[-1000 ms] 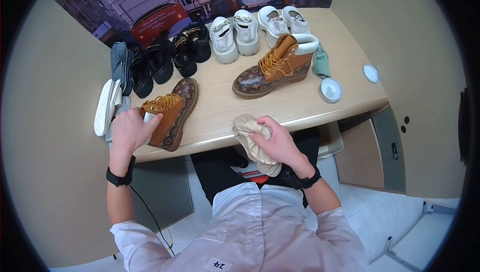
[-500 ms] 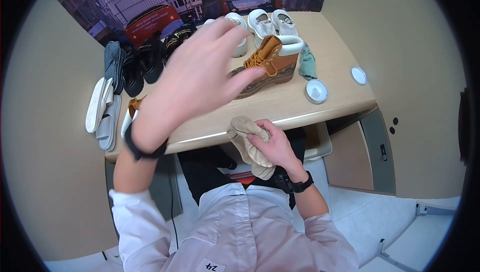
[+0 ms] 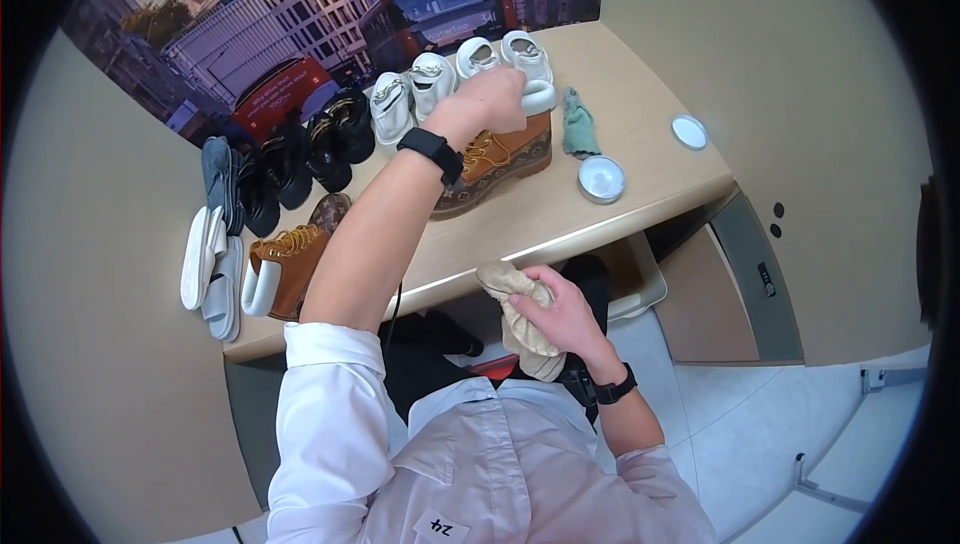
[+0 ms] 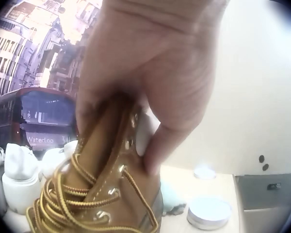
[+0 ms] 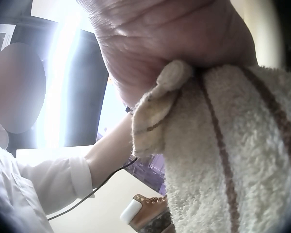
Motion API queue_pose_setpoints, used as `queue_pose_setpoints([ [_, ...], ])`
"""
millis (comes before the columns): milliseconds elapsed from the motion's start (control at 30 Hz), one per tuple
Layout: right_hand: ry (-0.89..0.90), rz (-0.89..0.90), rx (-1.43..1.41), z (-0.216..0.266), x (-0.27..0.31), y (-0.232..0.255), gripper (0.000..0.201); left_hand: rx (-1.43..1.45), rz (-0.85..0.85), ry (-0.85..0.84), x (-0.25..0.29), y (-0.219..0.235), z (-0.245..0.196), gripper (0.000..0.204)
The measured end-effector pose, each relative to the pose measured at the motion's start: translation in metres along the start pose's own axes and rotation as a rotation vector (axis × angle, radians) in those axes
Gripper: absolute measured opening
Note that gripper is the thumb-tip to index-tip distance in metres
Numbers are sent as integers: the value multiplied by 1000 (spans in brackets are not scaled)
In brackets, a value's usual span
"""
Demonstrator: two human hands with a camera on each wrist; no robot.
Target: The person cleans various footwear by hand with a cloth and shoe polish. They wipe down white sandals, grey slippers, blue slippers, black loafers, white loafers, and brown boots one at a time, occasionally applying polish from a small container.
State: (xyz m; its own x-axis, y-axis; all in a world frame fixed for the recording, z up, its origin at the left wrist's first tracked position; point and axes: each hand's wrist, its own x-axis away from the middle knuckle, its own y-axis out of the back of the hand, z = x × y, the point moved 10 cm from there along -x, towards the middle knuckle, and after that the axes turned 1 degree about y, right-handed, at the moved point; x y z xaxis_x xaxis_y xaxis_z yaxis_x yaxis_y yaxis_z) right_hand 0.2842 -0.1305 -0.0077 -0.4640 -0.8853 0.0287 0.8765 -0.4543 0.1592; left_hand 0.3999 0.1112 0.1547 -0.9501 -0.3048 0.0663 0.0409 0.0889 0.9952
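My left hand [image 3: 487,104] grips the upper part of a brown boot [image 3: 522,144] with a white collar; in the left wrist view the thumb lies on the outside of that boot [image 4: 136,182], and the other fingers are hidden. A matching boot [image 3: 290,274] stands at the left of the table, partly behind my left forearm. My right hand [image 3: 562,322] holds a bunched beige cloth [image 3: 522,329] at the table's front edge, and the right wrist view shows brown stripes on the cloth [image 5: 203,145].
White shoes [image 3: 432,84] and black shoes [image 3: 285,164] line the back of the table [image 3: 480,244]. Slippers [image 3: 200,264] lie at its left end. To the right are a green cloth [image 3: 578,126], a round tin [image 3: 601,180] and a lid [image 3: 689,132].
My left hand has left the left boot, crossed to the right and taken hold of the other boot's top. My right hand still holds the beige cloth. The head view has shifted.
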Motion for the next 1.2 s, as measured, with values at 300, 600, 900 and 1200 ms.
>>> queue_pose_setpoints([
  [300,-26,-36,-294,12,2,23,34,-54,-129,-279,103,41,-16,46],
  [600,-22,-193,-444,24,-8,67,33,33,-248,-242,208,38,20,44],
  [900,-30,-194,-517,25,-31,51,35,461,-634,438,277,16,66,100],
  [1200,-16,-231,-472,47,-52,64,41,480,-544,424,248,2,67,51],
])
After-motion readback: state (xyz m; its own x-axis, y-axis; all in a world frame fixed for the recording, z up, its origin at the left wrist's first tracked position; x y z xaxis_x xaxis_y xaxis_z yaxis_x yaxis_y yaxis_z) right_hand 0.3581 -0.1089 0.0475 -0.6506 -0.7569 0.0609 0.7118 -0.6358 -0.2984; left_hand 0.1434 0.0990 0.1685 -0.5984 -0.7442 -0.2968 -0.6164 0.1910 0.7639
